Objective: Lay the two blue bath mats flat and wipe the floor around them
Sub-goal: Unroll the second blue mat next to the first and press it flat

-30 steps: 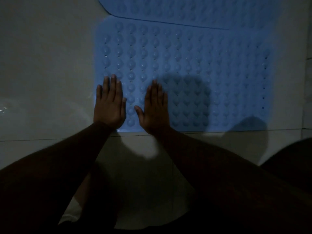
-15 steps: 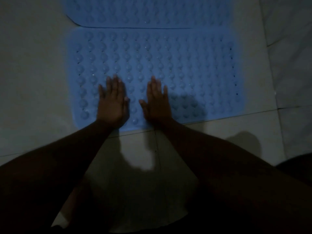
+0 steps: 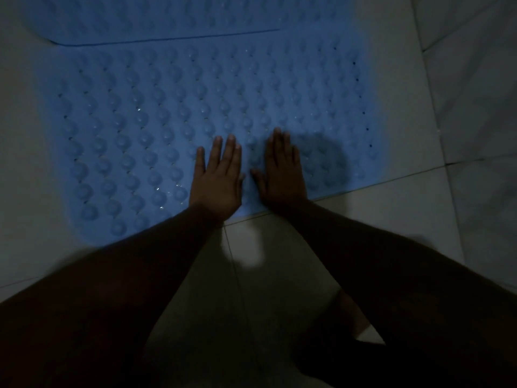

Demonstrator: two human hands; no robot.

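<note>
**Both palms flat on the near mat, floor not yet wiped**

Neither hand has a grip on anything. The left hand [image 3: 216, 182] and the right hand [image 3: 282, 170] lie palm down, fingers spread wide, side by side and just apart, pressing on the near edge of the near blue bath mat [image 3: 173, 127]. That mat lies spread on the pale tiled floor [image 3: 279, 275], its surface covered in rows of round bumps and small drain holes, with a few glints that may be water. The far blue bath mat [image 3: 156, 18] lies beyond it, and their long edges meet or slightly overlap; in this dim light I cannot tell which.

Both mats look close to flat, so the pressing seems nearly done. No cloth is in view, so the wiping has yet to start.

What could go wrong: if the tiles underneath are wet, pushing forward could slide the near mat into the far one and ruck up the seam. Weight thrown onto the palms on slick rubber could also make a hand skid off the edge.
</note>
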